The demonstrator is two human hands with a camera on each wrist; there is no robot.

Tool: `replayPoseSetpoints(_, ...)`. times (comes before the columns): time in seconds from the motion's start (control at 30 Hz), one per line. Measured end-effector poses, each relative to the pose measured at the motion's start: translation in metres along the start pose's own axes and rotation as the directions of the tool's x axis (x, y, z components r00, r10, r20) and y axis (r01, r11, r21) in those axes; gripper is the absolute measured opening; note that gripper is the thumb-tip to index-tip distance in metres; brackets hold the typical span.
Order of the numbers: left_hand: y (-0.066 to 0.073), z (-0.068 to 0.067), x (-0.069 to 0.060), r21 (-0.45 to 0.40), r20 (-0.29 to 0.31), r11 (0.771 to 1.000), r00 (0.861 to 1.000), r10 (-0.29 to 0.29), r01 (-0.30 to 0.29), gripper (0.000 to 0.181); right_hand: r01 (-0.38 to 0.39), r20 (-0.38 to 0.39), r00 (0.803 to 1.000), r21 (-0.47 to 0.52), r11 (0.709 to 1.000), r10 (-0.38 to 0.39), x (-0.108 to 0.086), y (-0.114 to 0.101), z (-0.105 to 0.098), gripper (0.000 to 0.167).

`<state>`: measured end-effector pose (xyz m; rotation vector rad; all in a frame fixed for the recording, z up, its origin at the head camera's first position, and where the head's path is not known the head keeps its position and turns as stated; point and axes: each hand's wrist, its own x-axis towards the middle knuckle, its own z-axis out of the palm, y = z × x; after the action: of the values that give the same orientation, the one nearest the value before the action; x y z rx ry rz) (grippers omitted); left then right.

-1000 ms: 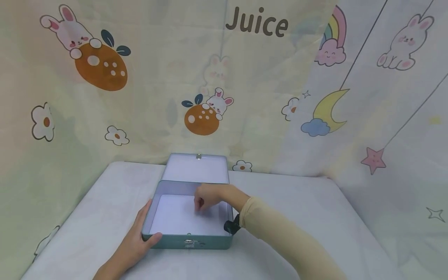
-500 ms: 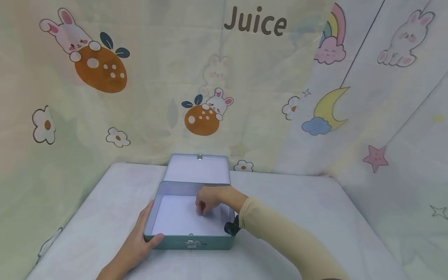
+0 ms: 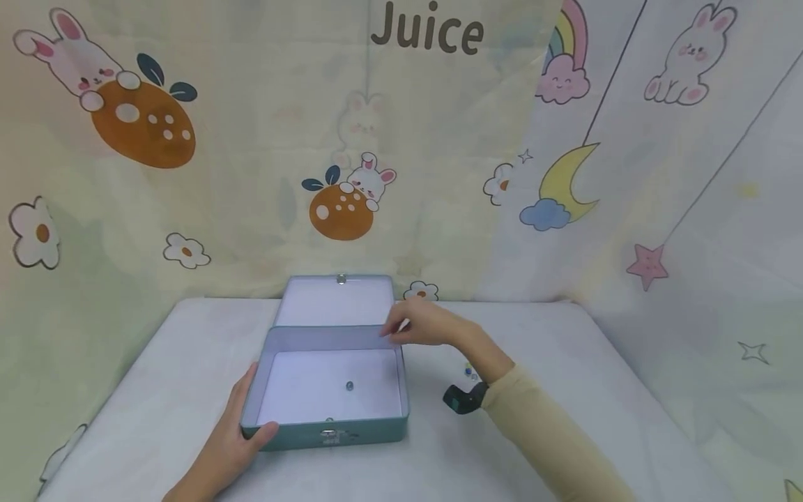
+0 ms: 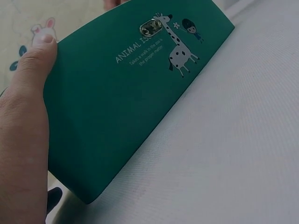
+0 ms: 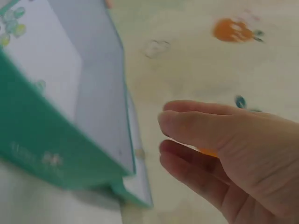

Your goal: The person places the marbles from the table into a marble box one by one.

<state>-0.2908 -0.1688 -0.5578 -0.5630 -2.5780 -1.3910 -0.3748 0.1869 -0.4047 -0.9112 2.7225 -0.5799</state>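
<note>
A green tin box point(image 3: 332, 432) with a white inside stands on the table, its lid point(image 3: 335, 301) folded back. One small glassy marble point(image 3: 349, 385) lies on its floor. In the right wrist view, several blurred green and yellow marbles point(image 5: 13, 25) appear past the near rim. My left hand point(image 3: 235, 425) grips the box's left front corner, thumb over the front wall and fingers along the side; the left wrist view shows this thumb point(image 4: 35, 60) at the edge. My right hand point(image 3: 433, 324) hovers over the back right corner, holding nothing, with a gap between thumb and fingers.
A few small marbles point(image 3: 469, 371) lie on the white-covered table point(image 3: 533, 446) right of the box, partly behind the right forearm. A black wrist device point(image 3: 463, 399) hangs under the right wrist. A printed cloth backdrop point(image 3: 251, 174) closes off the back and sides.
My right hand, earlier low inside the box, has risen out toward the back right. The marble on the floor is now uncovered. My left hand keeps its grip; the head view has shifted slightly.
</note>
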Motion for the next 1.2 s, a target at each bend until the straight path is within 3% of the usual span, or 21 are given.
replayPoseSetpoints(0.1, 0.0, 0.001, 0.0, -0.006, -0.001, 1.0, 1.0, 0.005, -0.005, 0.096, -0.086, -0.158, 0.983, 0.03, 0.996, 0.089, -0.036, 0.022, -0.001, 0.016)
replayPoseSetpoints(0.23, 0.0, 0.001, 0.0, -0.001, -0.002, 1.0, 1.0, 0.005, -0.005, 0.094, -0.198, -0.301, 0.929, 0.087, 0.976, 0.215, -0.077, 0.054, 0.014, 0.016)
replayPoseSetpoints(0.33, 0.002, 0.0, 0.0, 0.003, 0.002, 1.0, 1.0, 0.001, -0.001, 0.093, -0.274, -0.346, 0.885, 0.15, 0.95, 0.31, -0.099, 0.074, 0.031, 0.017)
replayPoseSetpoints(0.43, 0.003, 0.0, -0.001, -0.002, 0.01, 1.0, 1.0, -0.008, 0.008, 0.093, -0.324, -0.361, 0.856, 0.182, 0.928, 0.37, -0.116, 0.089, 0.048, 0.014)
replayPoseSetpoints(0.6, 0.006, 0.002, 0.0, -0.005, 0.029, 1.0, 0.999, -0.023, 0.023, 0.092, -0.356, -0.332, 0.85, 0.211, 0.91, 0.409, -0.134, 0.106, 0.068, 0.009)
replayPoseSetpoints(0.87, 0.012, 0.002, -0.005, 0.051, 0.029, 0.996, 0.997, -0.075, 0.073, 0.094, -0.404, -0.283, 0.845, 0.219, 0.888, 0.454, -0.134, 0.115, 0.079, 0.014)
replayPoseSetpoints(1.2, 0.011, 0.0, 0.0, 0.054, 0.019, 0.998, 0.999, -0.034, 0.033, 0.093, -0.364, -0.289, 0.866, 0.192, 0.911, 0.407, -0.133, 0.116, 0.081, 0.016)
